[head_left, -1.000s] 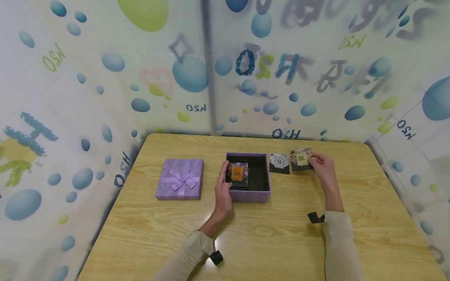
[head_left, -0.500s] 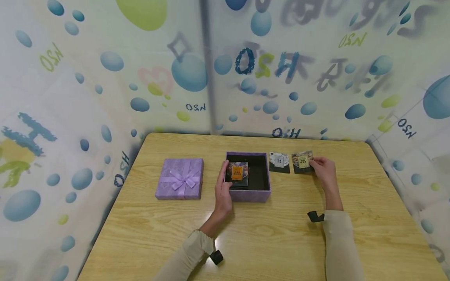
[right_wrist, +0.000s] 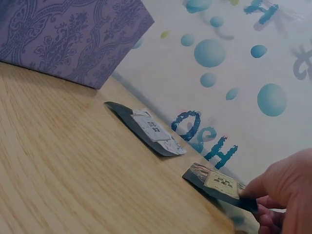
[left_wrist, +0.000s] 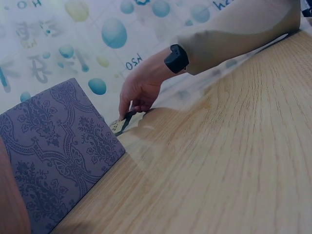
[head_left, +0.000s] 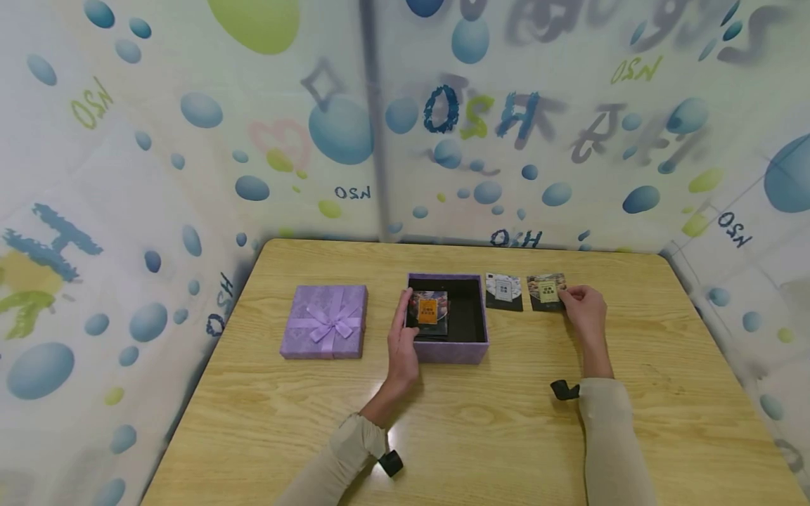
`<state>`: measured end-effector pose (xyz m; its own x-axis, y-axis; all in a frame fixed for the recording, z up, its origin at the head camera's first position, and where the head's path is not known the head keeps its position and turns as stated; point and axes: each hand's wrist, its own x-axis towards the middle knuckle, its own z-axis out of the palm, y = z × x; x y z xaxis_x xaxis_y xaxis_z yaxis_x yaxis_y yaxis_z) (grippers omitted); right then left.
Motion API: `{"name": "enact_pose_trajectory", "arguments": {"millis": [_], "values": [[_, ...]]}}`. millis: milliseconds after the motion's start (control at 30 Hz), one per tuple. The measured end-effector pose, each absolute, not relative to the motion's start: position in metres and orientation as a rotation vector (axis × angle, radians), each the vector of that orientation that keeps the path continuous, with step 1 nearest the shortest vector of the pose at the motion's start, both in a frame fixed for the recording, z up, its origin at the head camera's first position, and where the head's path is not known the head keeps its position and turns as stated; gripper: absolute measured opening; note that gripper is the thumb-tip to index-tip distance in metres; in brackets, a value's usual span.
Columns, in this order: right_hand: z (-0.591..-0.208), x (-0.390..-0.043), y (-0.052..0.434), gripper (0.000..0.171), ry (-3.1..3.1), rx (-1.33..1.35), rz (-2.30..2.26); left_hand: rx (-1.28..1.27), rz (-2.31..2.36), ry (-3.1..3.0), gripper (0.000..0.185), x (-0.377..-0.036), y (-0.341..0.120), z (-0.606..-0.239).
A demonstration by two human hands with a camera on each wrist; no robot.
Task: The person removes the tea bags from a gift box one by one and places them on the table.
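A purple patterned gift box, its lid off, sits mid-table in the head view. My left hand holds its left wall near the front corner, fingers along the outside and thumb over the rim. Inside at the left lies a dark packet with an orange label. To the right of the box, my right hand pinches the right edge of a flat packet with a yellow label, thumb on top and fingers beneath. Beside that packet, a packet with a white label lies flat on the wood.
A purple lid with a ribbon bow lies left of the box on the wooden table. Behind the table's far edge hangs a patterned curtain-like wall.
My right hand has moved the yellow-labelled packet slightly right, widening the gap from the white-labelled one, and straightened it. My left hand keeps its place on the box.
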<state>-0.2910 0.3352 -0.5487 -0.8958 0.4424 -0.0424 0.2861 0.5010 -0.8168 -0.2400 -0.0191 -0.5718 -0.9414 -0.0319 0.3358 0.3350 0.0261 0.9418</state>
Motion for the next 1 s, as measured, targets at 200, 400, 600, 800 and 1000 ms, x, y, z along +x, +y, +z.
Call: {"name": "enact_pose_trajectory", "arguments": {"millis": [200, 400, 600, 800, 1000], "values": [[-0.5526, -0.2919, 0.3364, 0.037, -2.578, -0.604, 1.262, -0.298, -2.022, -2.035, 0.076, -0.2393, -0.0185, -0.5707], [-0.5515, -0.2928, 0.3336, 0.033, -2.588, -0.616, 1.200, -0.270, -2.026, -2.042, 0.075, -0.2393, -0.0178, -0.5700], [-0.5508, -0.2928, 0.3308, 0.033, -2.593, -0.626, 1.173, -0.267, -2.042, -2.028, 0.075, -0.2398, -0.0170, -0.5701], [-0.5552, -0.2944, 0.3324, 0.032, -2.593, -0.610, 1.122, -0.281, -2.034, -2.028, 0.076, -0.2399, -0.0173, -0.5696], [-0.5584, -0.2955, 0.3325, 0.032, -2.604, -0.593, 1.099, -0.274, -2.032, -2.033, 0.076, -0.2397, -0.0174, -0.5709]]}}
